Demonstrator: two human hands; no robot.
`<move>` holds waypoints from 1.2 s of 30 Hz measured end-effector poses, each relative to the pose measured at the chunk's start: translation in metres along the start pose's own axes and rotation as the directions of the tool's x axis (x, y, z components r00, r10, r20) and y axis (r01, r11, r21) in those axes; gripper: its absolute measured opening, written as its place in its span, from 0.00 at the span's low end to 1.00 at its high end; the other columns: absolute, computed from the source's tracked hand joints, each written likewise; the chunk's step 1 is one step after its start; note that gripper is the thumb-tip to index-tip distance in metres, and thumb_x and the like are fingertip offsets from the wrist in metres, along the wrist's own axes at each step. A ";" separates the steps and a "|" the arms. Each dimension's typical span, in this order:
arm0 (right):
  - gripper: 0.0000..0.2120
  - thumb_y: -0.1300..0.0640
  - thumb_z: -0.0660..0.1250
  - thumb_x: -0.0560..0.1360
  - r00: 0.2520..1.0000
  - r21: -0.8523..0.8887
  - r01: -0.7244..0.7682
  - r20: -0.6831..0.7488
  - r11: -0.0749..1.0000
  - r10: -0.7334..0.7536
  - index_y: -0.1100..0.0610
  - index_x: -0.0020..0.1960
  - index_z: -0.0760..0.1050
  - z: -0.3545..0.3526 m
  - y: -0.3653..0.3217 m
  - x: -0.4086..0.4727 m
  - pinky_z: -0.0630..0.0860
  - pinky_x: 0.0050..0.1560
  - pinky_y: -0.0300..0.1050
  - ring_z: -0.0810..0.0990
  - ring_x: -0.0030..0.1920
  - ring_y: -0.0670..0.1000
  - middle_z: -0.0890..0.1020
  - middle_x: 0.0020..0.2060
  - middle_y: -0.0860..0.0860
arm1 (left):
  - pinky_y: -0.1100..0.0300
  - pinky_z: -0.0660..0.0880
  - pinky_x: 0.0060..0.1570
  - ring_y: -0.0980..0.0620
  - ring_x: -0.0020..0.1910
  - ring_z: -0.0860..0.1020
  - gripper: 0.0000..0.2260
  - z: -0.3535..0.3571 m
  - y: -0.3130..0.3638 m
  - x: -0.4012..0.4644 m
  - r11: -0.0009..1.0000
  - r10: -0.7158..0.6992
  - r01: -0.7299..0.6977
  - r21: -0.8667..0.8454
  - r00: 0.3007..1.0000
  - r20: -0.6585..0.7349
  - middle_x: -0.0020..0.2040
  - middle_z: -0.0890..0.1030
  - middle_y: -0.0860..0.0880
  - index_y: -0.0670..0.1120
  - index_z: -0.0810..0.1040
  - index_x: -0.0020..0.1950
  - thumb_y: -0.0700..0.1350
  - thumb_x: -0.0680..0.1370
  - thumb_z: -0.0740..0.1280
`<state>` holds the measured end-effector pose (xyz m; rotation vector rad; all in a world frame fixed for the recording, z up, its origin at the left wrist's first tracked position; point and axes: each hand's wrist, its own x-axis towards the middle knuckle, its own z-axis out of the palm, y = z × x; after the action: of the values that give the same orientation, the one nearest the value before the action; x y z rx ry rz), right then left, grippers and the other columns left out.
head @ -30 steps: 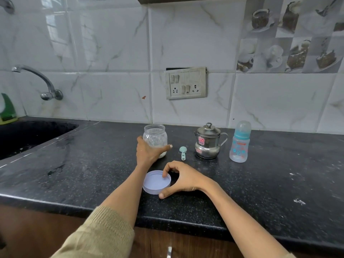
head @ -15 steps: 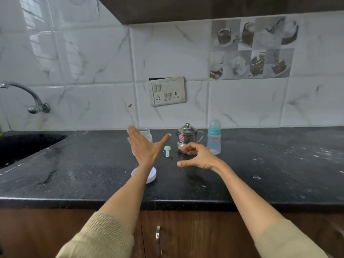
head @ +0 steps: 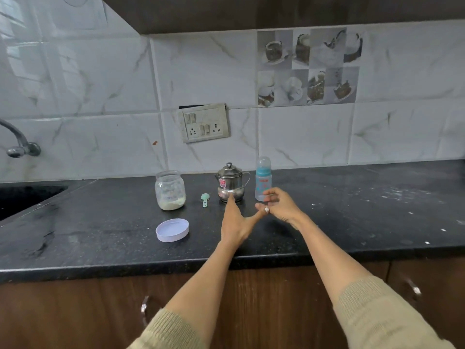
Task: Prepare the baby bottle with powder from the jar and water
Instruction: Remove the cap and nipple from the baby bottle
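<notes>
- Baby bottle (head: 263, 183), clear plastic with teal print, a teal collar and a capped teat, stands upright toward the far edge of the black speckled stone counter (head: 352, 217), right of centre and not yet opened.
- At far left, the clear glass jar (head: 170, 190) stands open with a shallow layer of pale powder at its bottom; its round white lid (head: 172, 229) lies nearer, well apart from it.
- Just right of the jar, a small mint-green plastic scoop (head: 205, 199) lies flat on the counter.
- Next comes the small lidded steel pot with a handle (head: 230, 183), between scoop and bottle.
- Left hand (head: 235, 220) reaches forward with straight fingers and a spread thumb, holding nothing; its fingertips appear in front of the pot's base, and contact cannot be judged.
- Right hand (head: 279, 204) hovers just in front of the bottle's lower body, fingers loosely curled, empty.
- Likely step: taking the bottle to uncap it. Grip the body low and firmly with one hand, twist the collar with the other, and keep it upright.
- Set the cap on a clean spot, away from the white specks scattered at right.
</notes>
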<state>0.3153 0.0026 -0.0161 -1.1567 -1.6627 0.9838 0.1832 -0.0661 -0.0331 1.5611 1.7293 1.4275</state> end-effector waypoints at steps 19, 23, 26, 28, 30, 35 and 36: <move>0.41 0.56 0.73 0.71 0.980 -0.021 -0.134 -0.151 0.991 0.129 0.56 0.76 0.53 -0.001 0.030 0.086 0.65 0.71 0.54 0.63 0.73 0.56 0.61 0.74 0.57 | 0.51 0.67 0.67 0.45 0.70 0.67 0.38 0.042 -0.002 0.102 0.997 -0.010 -0.002 0.082 0.989 0.145 0.72 0.67 0.43 0.41 0.61 0.73 0.57 0.71 0.71; 0.40 0.55 0.71 0.72 0.980 -0.057 -0.138 -0.154 0.989 0.128 0.56 0.76 0.53 -0.002 0.035 0.099 0.64 0.71 0.56 0.62 0.73 0.56 0.61 0.74 0.56 | 0.51 0.66 0.68 0.45 0.70 0.66 0.36 0.051 -0.003 0.116 0.996 -0.008 -0.005 0.084 0.988 0.154 0.72 0.67 0.43 0.41 0.61 0.73 0.56 0.72 0.70; 0.36 0.55 0.72 0.72 0.985 -0.056 -0.115 -0.137 0.992 0.107 0.57 0.74 0.58 -0.003 0.037 0.104 0.66 0.69 0.53 0.67 0.71 0.55 0.67 0.71 0.56 | 0.49 0.64 0.70 0.45 0.72 0.64 0.34 0.054 -0.005 0.123 0.997 0.002 -0.016 0.073 0.981 0.194 0.74 0.65 0.42 0.41 0.59 0.75 0.52 0.75 0.69; 0.30 0.56 0.71 0.72 0.991 -0.073 -0.085 -0.111 0.994 0.077 0.57 0.71 0.64 -0.002 0.037 0.104 0.67 0.68 0.51 0.70 0.69 0.54 0.72 0.68 0.55 | 0.48 0.63 0.70 0.44 0.72 0.64 0.33 0.054 -0.007 0.126 0.998 -0.011 -0.002 0.058 0.975 0.223 0.74 0.64 0.41 0.41 0.58 0.75 0.48 0.76 0.68; 0.27 0.56 0.71 0.73 0.993 -0.086 -0.063 -0.101 0.994 0.054 0.57 0.68 0.67 -0.002 0.036 0.102 0.68 0.66 0.49 0.72 0.67 0.54 0.74 0.67 0.55 | 0.49 0.64 0.70 0.43 0.71 0.66 0.31 0.053 -0.006 0.126 0.999 -0.024 0.013 0.049 0.972 0.234 0.73 0.66 0.41 0.41 0.58 0.75 0.46 0.76 0.68; 0.25 0.56 0.71 0.73 0.995 -0.092 -0.042 -0.089 0.995 0.034 0.58 0.67 0.68 -0.001 0.031 0.091 0.68 0.65 0.48 0.72 0.67 0.54 0.74 0.66 0.55 | 0.55 0.67 0.65 0.45 0.67 0.71 0.25 0.048 -0.006 0.117 1.000 -0.013 0.006 0.030 0.970 0.242 0.67 0.73 0.42 0.41 0.64 0.72 0.40 0.77 0.67; 0.25 0.55 0.71 0.73 0.996 -0.086 -0.040 -0.086 0.995 0.033 0.58 0.67 0.68 0.000 0.030 0.087 0.68 0.65 0.47 0.72 0.67 0.54 0.74 0.66 0.55 | 0.55 0.67 0.65 0.44 0.66 0.71 0.25 0.045 -0.006 0.113 0.999 -0.010 0.002 0.033 0.971 0.241 0.67 0.73 0.42 0.41 0.64 0.72 0.40 0.76 0.67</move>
<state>0.3059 0.0940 -0.0260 -1.2738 -1.6359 0.8797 0.1846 0.0552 -0.0198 1.6678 1.6190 1.1566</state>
